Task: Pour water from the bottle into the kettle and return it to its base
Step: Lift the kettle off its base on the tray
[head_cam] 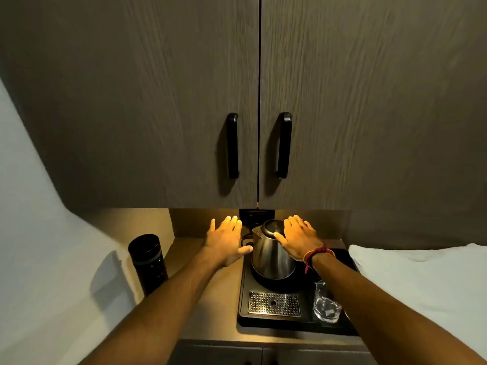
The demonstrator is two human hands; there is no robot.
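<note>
Two bare forearms come in from the bottom edge, with no sleeves showing on either. The left hand (pixel 226 239) wears nothing: no ring, watch or band. The right hand (pixel 299 237) has a red and orange thread bracelet (pixel 317 253) at the wrist, with a loose red end hanging below it.

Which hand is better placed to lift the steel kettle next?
The right hand: it is already at the shiny steel kettle, thumb on the lid. The left hand hovers open beside the spout.
</note>
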